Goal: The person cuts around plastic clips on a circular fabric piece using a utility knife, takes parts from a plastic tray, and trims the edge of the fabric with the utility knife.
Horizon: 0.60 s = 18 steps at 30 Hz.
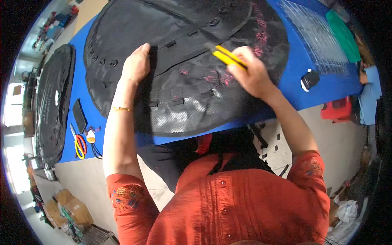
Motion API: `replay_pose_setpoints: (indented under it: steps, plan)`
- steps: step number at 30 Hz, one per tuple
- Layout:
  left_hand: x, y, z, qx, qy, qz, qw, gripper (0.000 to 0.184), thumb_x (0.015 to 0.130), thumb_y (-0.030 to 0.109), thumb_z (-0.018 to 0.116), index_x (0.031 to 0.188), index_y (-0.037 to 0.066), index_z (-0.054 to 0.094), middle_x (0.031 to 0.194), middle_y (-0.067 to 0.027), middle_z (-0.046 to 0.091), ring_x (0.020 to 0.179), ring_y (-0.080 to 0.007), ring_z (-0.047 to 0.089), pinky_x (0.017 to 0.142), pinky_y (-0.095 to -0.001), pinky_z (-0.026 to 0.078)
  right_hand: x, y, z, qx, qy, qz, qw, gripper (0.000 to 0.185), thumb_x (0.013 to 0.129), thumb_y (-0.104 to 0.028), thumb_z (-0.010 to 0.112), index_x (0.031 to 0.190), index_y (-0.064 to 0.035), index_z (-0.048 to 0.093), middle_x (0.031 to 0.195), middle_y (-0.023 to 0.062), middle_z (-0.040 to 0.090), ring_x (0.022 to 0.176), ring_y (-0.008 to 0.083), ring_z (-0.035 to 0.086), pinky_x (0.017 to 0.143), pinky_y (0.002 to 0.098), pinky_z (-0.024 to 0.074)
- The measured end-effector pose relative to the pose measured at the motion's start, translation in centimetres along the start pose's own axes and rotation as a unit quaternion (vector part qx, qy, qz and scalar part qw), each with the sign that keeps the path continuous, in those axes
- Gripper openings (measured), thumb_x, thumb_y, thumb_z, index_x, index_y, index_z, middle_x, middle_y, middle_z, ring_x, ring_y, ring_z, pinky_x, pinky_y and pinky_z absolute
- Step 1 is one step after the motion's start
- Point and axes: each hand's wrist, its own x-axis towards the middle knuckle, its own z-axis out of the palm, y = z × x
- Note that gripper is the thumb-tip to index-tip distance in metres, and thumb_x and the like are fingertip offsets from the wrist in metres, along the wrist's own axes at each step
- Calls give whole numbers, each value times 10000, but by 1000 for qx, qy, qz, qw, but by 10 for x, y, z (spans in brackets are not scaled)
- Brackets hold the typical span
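A large round black fabric piece (122, 30), with mesh, eyelets, a seam and pink markings, lies over the blue table. My right hand (252, 72) is closed around a yellow utility knife (229, 58). Its blade end is blurred and points up and left, over the fabric's seam; I cannot tell whether it touches the cloth. My left hand (137, 64) is to the left of the knife, fingers curled on a fold of the fabric.
At left on the blue table (92, 116) lie a folded black bag (53, 102), a dark phone (79, 115) and scissors (80, 145). A black-and-white object (310, 79) and clear plastic sheets (314, 36) are at right. A red container (337, 110) stands beyond.
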Motion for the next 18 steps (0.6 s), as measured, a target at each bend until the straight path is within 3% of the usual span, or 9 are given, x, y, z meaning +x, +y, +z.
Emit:
replay_pose_setpoints:
  steps: [1,2,3,6,9,11,13,16,18]
  plan:
    - [-1,-4,2,-28,-19,-28,999,179,952,30,445,1093,28,555,1087,-225,666,1085,-427,626,919,-474,524,1,-15,7,-35,-3,3,999,347,864,-218,752,1087,-63,535,875,182,663,815,341,698,710,395,551]
    - [-5,-19,15,-70,36,22,997,249,934,-1,452,1157,-3,561,1191,-257,637,1151,-435,599,967,-464,508,4,-31,12,-17,-39,58,997,388,832,-249,781,1071,-62,538,868,189,648,827,362,692,707,415,544]
    - [-7,-16,14,-72,38,24,996,249,934,-1,452,1157,-3,561,1191,-257,637,1151,-435,599,967,-464,508,7,-30,23,-37,-34,5,999,456,795,-304,815,1075,-62,548,922,185,644,859,372,682,726,438,550]
    - [-32,-16,6,-77,58,-1,995,325,921,-23,462,1236,-30,542,1295,-280,585,1211,-431,570,1010,-448,488,15,-32,41,-181,-91,15,979,507,783,-324,833,1147,-81,576,1106,134,631,954,351,662,796,441,547]
    - [-56,-8,-1,-127,53,-51,989,368,915,-49,468,1276,-19,537,1298,-265,581,1211,-441,561,1040,-450,470,23,-29,50,-143,-142,-37,979,483,803,-288,812,1176,-92,575,1086,143,652,977,357,667,814,444,551]
    - [-76,8,-11,-166,67,-94,979,355,919,-44,489,1269,-11,546,1270,-256,601,1204,-426,578,1044,-430,468,26,-40,51,-108,-195,17,975,448,821,-220,791,1188,-90,568,1067,151,676,976,334,672,817,432,545]
    - [-91,27,-19,-205,70,-118,969,329,941,-23,498,1262,10,562,1219,-239,636,1190,-383,614,1028,-407,476,25,-45,48,6,-237,-14,971,356,858,-130,763,1165,-65,594,1021,113,689,931,185,668,827,312,512]
    - [-112,54,-25,-273,79,-135,949,298,960,-29,489,1241,15,579,1185,-216,657,1163,-344,639,1006,-375,489,19,-48,40,124,-283,52,950,282,895,-122,747,1135,-45,621,990,37,667,922,87,620,828,264,492]
    - [-121,73,-22,-337,82,-176,921,292,950,-48,493,1222,8,584,1146,-173,671,1121,-260,650,1002,-341,485,5,-52,43,174,-251,90,948,236,918,-90,725,1125,-30,631,975,-20,635,926,45,572,829,245,483]
